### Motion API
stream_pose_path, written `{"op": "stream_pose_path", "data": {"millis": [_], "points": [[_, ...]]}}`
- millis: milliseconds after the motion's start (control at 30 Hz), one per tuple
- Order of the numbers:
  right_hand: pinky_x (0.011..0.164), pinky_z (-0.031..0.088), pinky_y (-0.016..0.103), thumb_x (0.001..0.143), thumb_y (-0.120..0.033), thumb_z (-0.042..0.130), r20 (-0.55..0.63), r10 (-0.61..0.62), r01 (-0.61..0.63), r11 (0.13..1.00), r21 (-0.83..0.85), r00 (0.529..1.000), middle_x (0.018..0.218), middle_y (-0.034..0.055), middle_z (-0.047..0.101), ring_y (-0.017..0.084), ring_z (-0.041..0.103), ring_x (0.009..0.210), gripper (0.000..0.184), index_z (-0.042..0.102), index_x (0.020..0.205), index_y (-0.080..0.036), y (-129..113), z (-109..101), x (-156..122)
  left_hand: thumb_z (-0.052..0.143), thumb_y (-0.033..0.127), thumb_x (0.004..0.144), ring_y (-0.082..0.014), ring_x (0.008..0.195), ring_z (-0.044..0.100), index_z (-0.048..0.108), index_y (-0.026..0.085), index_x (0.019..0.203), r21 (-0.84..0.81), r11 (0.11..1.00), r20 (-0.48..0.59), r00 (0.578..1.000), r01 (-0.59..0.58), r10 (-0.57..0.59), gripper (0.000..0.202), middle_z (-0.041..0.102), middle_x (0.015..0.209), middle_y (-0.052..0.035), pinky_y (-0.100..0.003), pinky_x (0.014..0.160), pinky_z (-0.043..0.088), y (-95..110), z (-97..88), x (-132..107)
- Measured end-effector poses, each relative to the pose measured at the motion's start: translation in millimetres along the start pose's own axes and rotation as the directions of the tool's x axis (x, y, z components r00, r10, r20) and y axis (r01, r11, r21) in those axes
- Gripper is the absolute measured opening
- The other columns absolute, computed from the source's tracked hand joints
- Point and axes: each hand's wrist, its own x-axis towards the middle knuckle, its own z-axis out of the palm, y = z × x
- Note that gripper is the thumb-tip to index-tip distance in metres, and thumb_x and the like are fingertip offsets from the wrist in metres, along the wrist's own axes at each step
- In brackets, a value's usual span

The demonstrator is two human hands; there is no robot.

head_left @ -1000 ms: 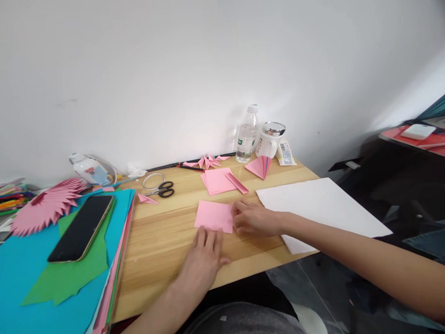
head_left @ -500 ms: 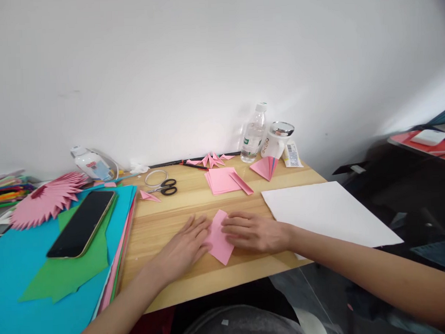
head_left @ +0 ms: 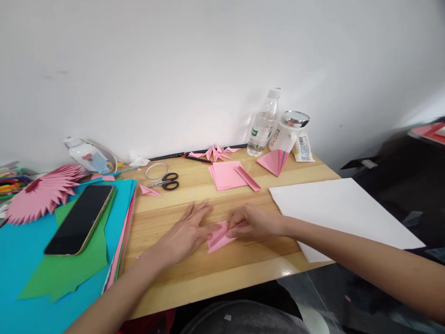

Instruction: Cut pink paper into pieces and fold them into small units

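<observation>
A small pink paper square (head_left: 218, 239) lies on the wooden desk (head_left: 197, 280) in front of me, folded over on itself. My left hand (head_left: 186, 231) lies flat beside its left edge, fingers spread and touching the paper. My right hand (head_left: 248, 222) has its fingers curled together on the paper's upper right corner, pinching it down. A stack of pink squares (head_left: 226, 175) with a folded pink strip (head_left: 247, 178) sits further back.
A white sheet (head_left: 341, 211) lies to the right. Blue and green paper sheets (head_left: 37, 285) with a black phone (head_left: 80, 218) lie left, beside a pink paper fan-flower (head_left: 41, 193). Scissors (head_left: 164, 181), a water bottle (head_left: 263, 124), a white cup (head_left: 285, 130) and folded pink pieces (head_left: 273, 161) stand near the wall.
The pink square was turned to a diamond and then folded over. My left hand moved up beside it; my right hand went from flat to pinching the paper's corner.
</observation>
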Motion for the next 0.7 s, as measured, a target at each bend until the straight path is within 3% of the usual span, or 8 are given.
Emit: {"op": "stream_pose_path", "data": {"millis": [167, 267, 333, 367, 433, 700], "points": [[0.050, 0.035, 0.019, 0.075, -0.024, 0.059, -0.037, 0.195, -0.195, 0.981, 0.013, 0.980, 0.065, -0.0016, 0.059, 0.009, 0.049, 0.055, 0.011, 0.061, 0.073, -0.014, -1, 4, 8, 0.047, 0.024, 0.089, -0.0253, 0.131, 0.036, 0.063, 0.021, 0.110, 0.003, 0.999, -0.137, 0.989, 0.052, -0.051, 0.027, 0.051, 0.131, -0.0128, -0.053, 0.104, 0.033, 4, 0.3, -5], [0.049, 0.034, 0.018, 0.071, -0.017, 0.057, -0.037, 0.214, -0.215, 0.977, -0.001, 0.976, 0.061, -0.0026, 0.057, 0.008, 0.048, 0.053, 0.004, 0.058, 0.069, -0.014, -5, 4, 11, 0.038, 0.012, 0.091, -0.0208, 0.121, 0.049, 0.057, 0.011, 0.115, 0.021, 0.990, -0.349, 0.928, 0.143, -0.127, 0.031, 0.060, 0.118, -0.0145, -0.043, 0.098, 0.045, 28, -2.3, -14], [0.048, 0.033, 0.018, 0.068, -0.014, 0.056, -0.035, 0.220, -0.221, 0.975, -0.028, 0.975, 0.061, -0.0022, 0.057, 0.008, 0.048, 0.054, 0.002, 0.058, 0.067, -0.014, -9, 3, 13, 0.036, 0.009, 0.090, -0.0222, 0.118, 0.051, 0.055, 0.007, 0.117, 0.114, 0.988, -0.412, 0.910, 0.103, -0.047, 0.033, 0.062, 0.115, -0.0162, -0.040, 0.096, 0.047, 51, -0.6, -18], [0.048, 0.033, 0.018, 0.067, -0.013, 0.056, -0.028, 0.225, -0.226, 0.973, -0.039, 0.974, 0.061, -0.0020, 0.057, 0.008, 0.049, 0.054, 0.002, 0.058, 0.066, -0.014, -10, 2, 13, 0.037, 0.008, 0.090, -0.0239, 0.116, 0.053, 0.056, 0.006, 0.115, 0.189, 0.981, -0.381, 0.924, 0.043, 0.033, 0.032, 0.063, 0.115, -0.0165, -0.040, 0.095, 0.048, 62, 1.7, -18], [0.048, 0.034, 0.018, 0.066, -0.012, 0.058, 0.001, 0.230, -0.230, 0.973, -0.031, 0.973, 0.060, -0.0019, 0.057, 0.008, 0.049, 0.053, 0.002, 0.058, 0.067, -0.014, -12, 1, 14, 0.037, 0.010, 0.090, -0.0269, 0.113, 0.056, 0.058, 0.003, 0.112, 0.287, 0.958, -0.297, 0.953, 0.023, 0.066, 0.031, 0.064, 0.114, -0.0178, -0.039, 0.091, 0.050, 79, 9.0, -17], [0.053, 0.038, 0.018, 0.072, -0.011, 0.057, 0.032, 0.108, -0.107, 0.994, -0.032, 0.994, 0.067, -0.0011, 0.057, 0.008, 0.050, 0.057, 0.003, 0.058, 0.071, -0.014, -8, 0, 12, 0.042, 0.035, 0.092, -0.0301, 0.117, 0.052, 0.056, -0.002, 0.113, 0.373, 0.921, -0.256, 0.966, 0.112, -0.014, 0.044, 0.057, 0.122, -0.0216, -0.041, 0.097, 0.045, 96, 31.8, -17]]}}
